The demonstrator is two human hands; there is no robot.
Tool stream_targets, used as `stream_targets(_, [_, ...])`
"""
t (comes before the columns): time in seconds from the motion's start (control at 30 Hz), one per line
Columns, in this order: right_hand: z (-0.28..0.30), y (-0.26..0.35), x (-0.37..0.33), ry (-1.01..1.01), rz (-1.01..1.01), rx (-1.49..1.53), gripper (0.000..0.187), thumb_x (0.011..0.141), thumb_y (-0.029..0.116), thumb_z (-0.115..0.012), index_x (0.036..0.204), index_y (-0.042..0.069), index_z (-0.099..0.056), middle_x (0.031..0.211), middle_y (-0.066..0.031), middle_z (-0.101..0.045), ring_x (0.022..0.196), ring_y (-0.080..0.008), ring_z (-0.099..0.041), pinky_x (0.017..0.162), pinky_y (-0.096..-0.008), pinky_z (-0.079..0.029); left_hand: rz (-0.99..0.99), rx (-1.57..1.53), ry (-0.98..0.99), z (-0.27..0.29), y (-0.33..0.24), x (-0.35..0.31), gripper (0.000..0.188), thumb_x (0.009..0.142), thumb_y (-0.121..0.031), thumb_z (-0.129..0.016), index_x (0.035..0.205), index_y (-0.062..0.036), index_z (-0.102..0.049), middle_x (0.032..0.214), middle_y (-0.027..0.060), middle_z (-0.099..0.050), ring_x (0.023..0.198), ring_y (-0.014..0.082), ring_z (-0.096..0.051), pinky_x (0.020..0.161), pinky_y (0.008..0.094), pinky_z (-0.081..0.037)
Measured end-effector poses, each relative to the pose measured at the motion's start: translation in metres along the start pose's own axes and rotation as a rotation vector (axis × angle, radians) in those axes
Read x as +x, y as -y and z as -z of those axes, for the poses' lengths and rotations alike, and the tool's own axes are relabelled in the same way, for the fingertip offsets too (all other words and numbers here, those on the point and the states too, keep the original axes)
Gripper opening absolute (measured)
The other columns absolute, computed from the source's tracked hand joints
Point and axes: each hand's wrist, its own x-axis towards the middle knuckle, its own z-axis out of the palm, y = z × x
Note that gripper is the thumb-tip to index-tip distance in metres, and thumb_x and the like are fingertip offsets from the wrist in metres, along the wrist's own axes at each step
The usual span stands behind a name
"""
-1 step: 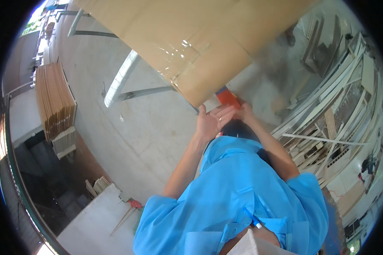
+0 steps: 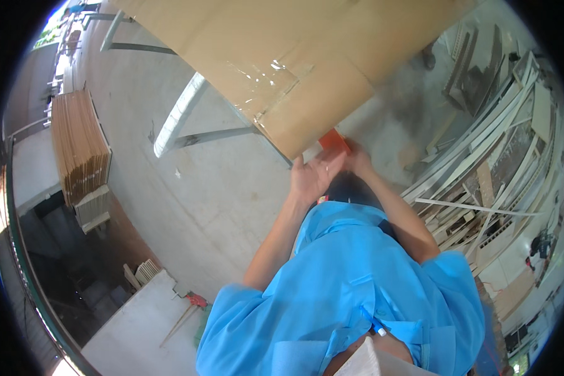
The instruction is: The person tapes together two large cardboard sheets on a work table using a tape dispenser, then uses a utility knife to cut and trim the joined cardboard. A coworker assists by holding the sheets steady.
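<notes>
Left hand (image 2: 313,175) spread flat against box (image 2: 307,69) edge, right hand (image 2: 357,156) gripped orange tool (image 2: 333,141) beside it, cardboard stack (image 2: 78,147) lay well apart.

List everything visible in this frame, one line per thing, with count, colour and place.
cardboard box: one, brown, clear tape on its seam, top centre, its lower corner at the hands
orange tool: one, orange-red, at the box's lower corner, between the hands; kind unclear
stack of flat cardboard sheets: one, tan, far left
white curved frame: one, white, on the concrete floor, left of centre
pile of slats and boards: one, white and grey, right side
blue shirt: one, bright blue, bottom centre
left hand: at the box corner, fingers spread
right hand: beside the orange tool; grip unclear
</notes>
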Motion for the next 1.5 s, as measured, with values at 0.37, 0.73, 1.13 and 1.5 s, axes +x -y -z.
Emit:
stream_targets(0.37, [-0.019,0.013,0.108,-0.096,0.268,-0.623,0.040,0.094,0.036,-0.068,0.119,0.006,-0.074,0.114,-0.0176,-0.078,0.105,-0.0378,-0.074,0.091,-0.0471,-0.059,-0.159,-0.408,0.603,0.013,-0.075,0.063,0.070,0.111,-0.059,-0.043,0.160,-0.0084,-0.047,0.163,0.0152,-0.051,0.148,0.0370,-0.049,0.122,0.0556,-0.040])
stream_targets(0.73, [0.163,0.064,-0.028,-0.541,-0.194,0.341,0.040,0.094,0.036,-0.078,0.111,-0.001,-0.076,0.096,-0.0073,-0.077,0.077,-0.0157,-0.071,0.072,-0.0324,-0.055,-1.343,0.639,-0.424,-0.079,-0.220,0.011,0.031,0.112,-0.030,-0.052,0.118,-0.0007,-0.063,0.105,0.0053,-0.066,0.102,0.0172,-0.062,0.093,0.0364,-0.049])
stream_targets(1.13, [0.340,0.142,-0.066,-0.132,0.277,0.079,0.071,0.076,0.038,-0.093,0.128,-0.003,-0.069,0.104,-0.0133,-0.078,0.095,-0.0227,-0.075,0.089,-0.0368,-0.058,0.105,1.051,0.417,-0.304,0.051,0.114,0.038,0.111,-0.035,-0.059,0.131,-0.0039,-0.070,0.115,0.0074,-0.075,0.107,0.0188,-0.069,0.102,0.0386,-0.054])
stream_targets(1.5, [0.422,0.142,-0.016,0.125,0.358,-0.034,0.068,0.075,0.045,-0.092,0.117,-0.004,-0.071,0.099,-0.0174,-0.078,0.090,-0.0274,-0.077,0.081,-0.0381,-0.059,-0.212,1.041,0.214,-0.307,0.095,0.139,0.015,0.100,-0.017,-0.074,0.103,-0.0023,-0.076,0.097,0.0037,-0.077,0.093,0.0129,-0.070,0.089,0.0316,-0.055])
